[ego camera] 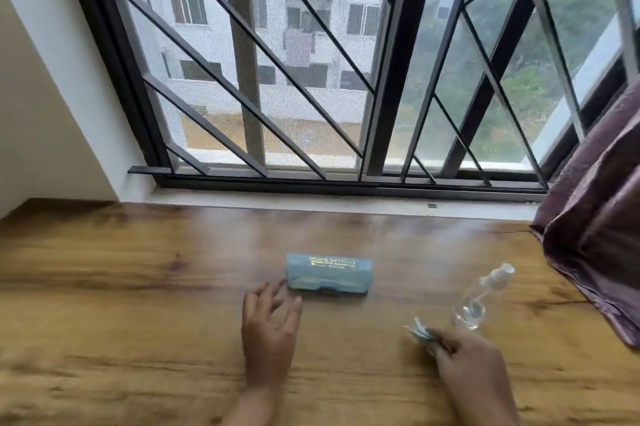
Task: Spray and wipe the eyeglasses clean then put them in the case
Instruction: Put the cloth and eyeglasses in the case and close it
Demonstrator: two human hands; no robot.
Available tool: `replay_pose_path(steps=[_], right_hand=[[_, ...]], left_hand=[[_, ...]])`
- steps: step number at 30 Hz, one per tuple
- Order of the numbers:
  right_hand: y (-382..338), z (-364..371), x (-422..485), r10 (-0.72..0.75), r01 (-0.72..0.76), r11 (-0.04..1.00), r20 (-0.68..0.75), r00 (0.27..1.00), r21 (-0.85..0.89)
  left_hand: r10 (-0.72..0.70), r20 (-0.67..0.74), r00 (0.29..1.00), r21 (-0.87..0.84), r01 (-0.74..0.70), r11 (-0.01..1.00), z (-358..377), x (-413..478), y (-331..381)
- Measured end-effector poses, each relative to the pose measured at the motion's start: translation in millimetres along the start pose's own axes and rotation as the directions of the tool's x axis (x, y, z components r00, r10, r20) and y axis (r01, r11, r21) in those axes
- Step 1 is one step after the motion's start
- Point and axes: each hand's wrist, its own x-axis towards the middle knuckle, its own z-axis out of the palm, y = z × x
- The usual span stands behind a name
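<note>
Forearms enter from the lower edge of the frame. Left hand (270,325) lies low over the wooden table (121,304), fingers straight and spread, holding nothing. Its fingertips reach the near left corner of the eyeglass case (329,273); blur hides whether they touch. Right hand (465,365), lower right, curls its fingers and pinches a small folded cleaning cloth (419,333).

Just beyond the cloth, a clear spray bottle (482,297) slants with its cap toward the upper right. The pale blue case sits at centre frame, lid closed, contents not discernible.

Bare tabletop spreads wide to the left and behind the case. A purple curtain (595,235) drapes over the table's right edge, near the bottle. The far edge meets a white sill below the barred window (311,79).
</note>
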Motion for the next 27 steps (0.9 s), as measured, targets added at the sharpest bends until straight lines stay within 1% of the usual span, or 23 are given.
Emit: replay_pose_path(steps=[1, 2, 3, 4, 5, 6, 7, 9, 12, 13, 16, 19, 22, 25, 27], right_hand=[[-10, -3, 1, 0.013, -0.011, 0.980, -0.008, 1.000, 0.200], [-22, -5, -1, 0.035, -0.045, 0.910, 0.031, 0.999, 0.413], [-34, -6, -2, 0.051, -0.101, 0.808, 0.102, 0.994, 0.580], [-45, -5, -4, 0.047, -0.160, 0.701, 0.178, 0.983, 0.695], [-53, -3, -6, 0.031, -0.206, 0.627, 0.240, 0.970, 0.751], [-59, 0, -8, 0.012, -0.240, 0.573, 0.286, 0.958, 0.783], [-64, 2, -10, -0.006, -0.262, 0.538, 0.315, 0.949, 0.801], [-72, 2, -15, -0.033, -0.295, 0.484, 0.354, 0.935, 0.824], [-77, 1, -20, -0.053, -0.338, 0.452, 0.403, 0.914, 0.825], [-77, 0, -21, -0.051, -0.350, 0.444, 0.413, 0.909, 0.825], [-75, -1, -23, -0.021, -0.379, 0.435, 0.430, 0.902, 0.817], [-71, 0, -24, 0.016, -0.359, 0.478, 0.401, 0.916, 0.802], [-63, 2, -23, 0.033, -0.281, 0.513, 0.309, 0.950, 0.811], [-54, 1, -22, 0.045, -0.228, 0.463, 0.235, 0.971, 0.856], [-49, -1, -19, 0.013, -0.225, 0.403, 0.240, 0.971, 0.887]], left_hand=[[-0.052, 0.027, 0.998, -0.059, 0.053, 0.997, 4, -12, 8], [-0.117, 0.098, 0.988, -0.106, 0.127, 0.986, 8, -21, 17], [-0.190, 0.211, 0.959, -0.152, 0.225, 0.963, 13, -29, 26], [-0.259, 0.340, 0.904, -0.202, 0.339, 0.919, 17, -33, 32], [-0.318, 0.445, 0.837, -0.247, 0.456, 0.855, 20, -37, 39], [-0.350, 0.514, 0.783, -0.292, 0.543, 0.787, 21, -38, 45], [-0.353, 0.539, 0.765, -0.333, 0.579, 0.744, 19, -37, 51], [-0.314, 0.514, 0.798, -0.344, 0.527, 0.778, 13, -34, 61], [-0.275, 0.438, 0.856, -0.340, 0.441, 0.831, 4, -27, 68], [-0.291, 0.418, 0.860, -0.343, 0.446, 0.827, 2, -25, 69], [-0.319, 0.416, 0.851, -0.357, 0.476, 0.804, -2, -23, 73], [-0.313, 0.399, 0.862, -0.385, 0.468, 0.796, -4, -22, 74], [-0.274, 0.405, 0.872, -0.416, 0.443, 0.794, -7, -20, 75], [-0.221, 0.432, 0.875, -0.461, 0.424, 0.779, -11, -17, 80], [-0.192, 0.468, 0.862, -0.510, 0.441, 0.739, -15, -13, 85]])
